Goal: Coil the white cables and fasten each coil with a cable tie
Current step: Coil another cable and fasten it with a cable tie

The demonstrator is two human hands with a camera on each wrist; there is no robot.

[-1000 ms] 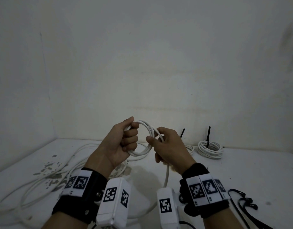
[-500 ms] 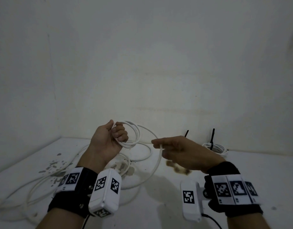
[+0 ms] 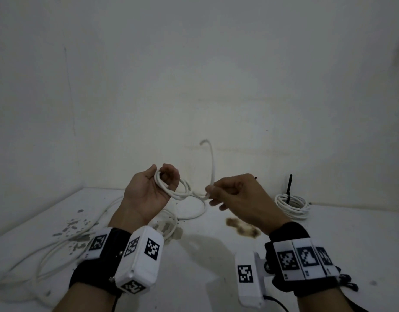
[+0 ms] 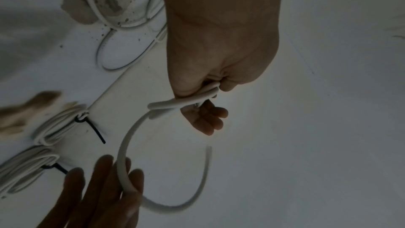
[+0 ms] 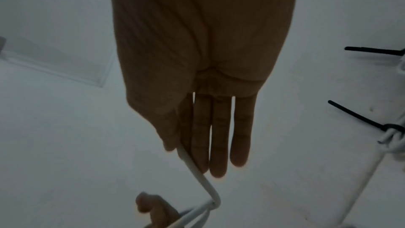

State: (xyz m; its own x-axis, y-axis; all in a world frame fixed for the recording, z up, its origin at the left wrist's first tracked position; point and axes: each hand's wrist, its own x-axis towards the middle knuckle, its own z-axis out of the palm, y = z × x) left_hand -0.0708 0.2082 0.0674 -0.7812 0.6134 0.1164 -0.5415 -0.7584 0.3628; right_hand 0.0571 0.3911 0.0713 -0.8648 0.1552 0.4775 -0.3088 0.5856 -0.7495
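Cable loops, white and small, sit bunched in the left hand, whose fingers curl round the coil and hold it up above the worktop. From there the white cable runs across to the right hand, pinched between thumb and forefinger near its loose end while the other fingers lie fairly straight; the free tail arcs upward above that hand, its tip clear of everything. My judgement is that the last turn of this coil is being laid. To do it well, the right hand should carry the tail round in the same direction as the loops already gathered, match their size, and slip it under the left thumb so that the bundle does not spring open. The left hand's hold should ease only enough to admit the new turn. A stiff tail like this may twist and flick out, so letting it roll slightly between the fingers should help. Two finished coils lie on the worktop by the wall, each bound with a black cable tie. More loose cable sprawls over the stained left part of the worktop, yet uncoiled.
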